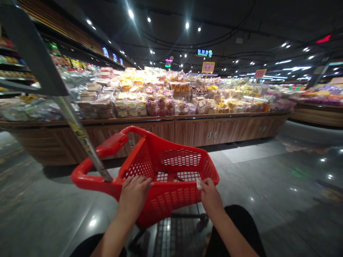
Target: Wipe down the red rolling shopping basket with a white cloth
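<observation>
A red plastic shopping cart (171, 194) stands in front of me, turned with its handle (88, 178) to the left. My left hand (136, 187) lies over the near rim, close to the handle end, with its fingers bent over the edge. Farther right along the same rim is my right hand (209, 191), its fingers pinching a small crumpled white piece that looks like tissue (199, 184). That white piece touches or nearly touches the rim; I cannot tell which. Perforated walls and a grid floor show inside the basket.
Beyond the cart runs a long wood-panelled display counter (203, 130) piled with bagged packaged food (158, 94). A metal pole with a dark grey top (85, 142) rises at the cart's handle. Another display (321, 110) stands at right. The grey tiled floor (268, 178) is shiny.
</observation>
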The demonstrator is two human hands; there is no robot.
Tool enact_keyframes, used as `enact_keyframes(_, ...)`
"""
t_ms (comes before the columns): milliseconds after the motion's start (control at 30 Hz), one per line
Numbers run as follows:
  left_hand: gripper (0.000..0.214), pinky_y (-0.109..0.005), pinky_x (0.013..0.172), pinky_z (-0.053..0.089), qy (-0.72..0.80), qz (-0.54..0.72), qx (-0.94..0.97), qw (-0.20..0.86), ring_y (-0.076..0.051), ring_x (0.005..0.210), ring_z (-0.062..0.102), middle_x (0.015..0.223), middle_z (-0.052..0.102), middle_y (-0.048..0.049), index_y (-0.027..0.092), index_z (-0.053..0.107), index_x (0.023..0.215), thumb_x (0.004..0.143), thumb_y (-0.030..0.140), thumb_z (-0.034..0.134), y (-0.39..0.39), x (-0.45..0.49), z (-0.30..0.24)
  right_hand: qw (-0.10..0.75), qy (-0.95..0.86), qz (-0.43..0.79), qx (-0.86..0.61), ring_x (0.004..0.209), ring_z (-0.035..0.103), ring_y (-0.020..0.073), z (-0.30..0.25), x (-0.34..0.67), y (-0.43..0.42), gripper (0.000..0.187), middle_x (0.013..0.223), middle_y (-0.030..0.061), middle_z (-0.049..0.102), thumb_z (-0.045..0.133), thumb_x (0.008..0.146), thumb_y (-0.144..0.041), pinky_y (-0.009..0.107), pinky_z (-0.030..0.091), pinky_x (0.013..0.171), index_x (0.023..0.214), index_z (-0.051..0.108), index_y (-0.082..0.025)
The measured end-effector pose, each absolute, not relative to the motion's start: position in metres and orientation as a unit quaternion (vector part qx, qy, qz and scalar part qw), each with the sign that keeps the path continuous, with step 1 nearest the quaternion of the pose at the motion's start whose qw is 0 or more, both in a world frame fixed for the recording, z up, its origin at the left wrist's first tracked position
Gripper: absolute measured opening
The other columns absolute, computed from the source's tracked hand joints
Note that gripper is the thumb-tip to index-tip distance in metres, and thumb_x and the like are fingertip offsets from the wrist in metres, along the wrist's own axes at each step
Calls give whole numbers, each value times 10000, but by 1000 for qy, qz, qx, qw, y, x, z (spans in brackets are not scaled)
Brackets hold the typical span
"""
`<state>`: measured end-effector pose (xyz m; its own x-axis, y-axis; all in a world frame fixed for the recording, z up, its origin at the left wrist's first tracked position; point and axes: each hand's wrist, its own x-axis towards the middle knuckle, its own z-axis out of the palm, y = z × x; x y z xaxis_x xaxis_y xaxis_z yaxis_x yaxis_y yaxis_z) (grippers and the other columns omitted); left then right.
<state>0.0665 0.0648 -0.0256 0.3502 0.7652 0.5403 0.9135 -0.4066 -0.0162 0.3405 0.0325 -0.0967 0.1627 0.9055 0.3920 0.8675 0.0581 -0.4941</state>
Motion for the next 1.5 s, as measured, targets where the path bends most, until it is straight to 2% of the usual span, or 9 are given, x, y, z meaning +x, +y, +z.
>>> enact_keyframes(133, 256, -406, 873, 354, -524, -218, -806, 170, -219, 865, 613, 885, 705, -26, 236, 685, 911, 886, 306, 440, 68, 62, -27, 329, -654, 21, -681, 833, 583, 175, -97, 328, 35, 428, 974, 98, 557, 397, 791, -13, 263, 480, 749, 1113, 643, -153)
enact_keyframes(300, 266, -399, 887, 345, -516, -211, -811, 178, -216, 889, 613, 912, 708, -22, 252, 683, 920, 891, 333, 431, 71, 54, -29, 360, -702, 50, -613, 854, 570, 150, -88, 292, 34, 448, 977, 68, 553, 398, 802, -7, 233, 464, 783, 1156, 608, -184)
enact_keyframes(433, 272, -389, 864, 358, -513, -211, -813, 178, -215, 882, 616, 906, 713, -22, 250, 687, 913, 885, 337, 431, 75, 47, -28, 354, -658, 42, -663, 842, 573, 146, -93, 338, 30, 425, 946, 64, 564, 407, 779, 7, 229, 457, 794, 1062, 661, -182)
enact_keyframes(600, 287, -409, 854, 368, -501, -216, -818, 183, -234, 877, 617, 903, 715, -37, 244, 695, 889, 877, 353, 430, 78, 42, -29, 324, -610, 12, -723, 772, 576, 153, -101, 372, 28, 390, 904, 75, 562, 389, 800, -20, 246, 471, 723, 1043, 668, -143)
enact_keyframes(833, 291, -416, 856, 380, -493, -222, -819, 192, -236, 865, 625, 895, 715, -43, 252, 699, 905, 869, 370, 436, 84, 31, -33, 381, -685, 61, -617, 850, 576, 153, -98, 322, 32, 434, 954, 72, 568, 414, 791, -10, 246, 472, 788, 1123, 633, -183)
enact_keyframes(1100, 311, -427, 865, 377, -496, -204, -823, 190, -240, 881, 629, 912, 718, -50, 238, 706, 905, 877, 370, 426, 91, 17, -32, 345, -612, 22, -711, 783, 579, 153, -107, 377, 24, 364, 887, 73, 566, 405, 798, -25, 249, 472, 753, 994, 684, -152)
enact_keyframes(1300, 287, -426, 902, 355, -497, -195, -828, 172, -231, 912, 625, 962, 716, -42, 256, 695, 933, 860, 387, 451, 102, 0, -38, 374, -681, 49, -627, 851, 581, 144, -104, 341, 21, 468, 953, 59, 571, 418, 755, 17, 227, 476, 780, 1110, 632, -198)
enact_keyframes(1433, 291, -425, 930, 341, -497, -196, -829, 165, -225, 933, 620, 970, 714, -51, 260, 691, 942, 857, 408, 455, 106, -10, -40, 340, -655, 37, -673, 772, 585, 144, -98, 363, 22, 391, 877, 50, 565, 409, 787, -10, 229, 472, 726, 982, 690, -198)
enact_keyframes(1500, 278, -419, 932, 343, -494, -194, -831, 165, -221, 935, 618, 971, 714, -47, 267, 690, 944, 850, 411, 471, 107, -13, -38, 332, -632, 18, -700, 768, 588, 151, -95, 381, 23, 376, 867, 57, 561, 406, 795, -20, 237, 466, 726, 977, 695, -176)
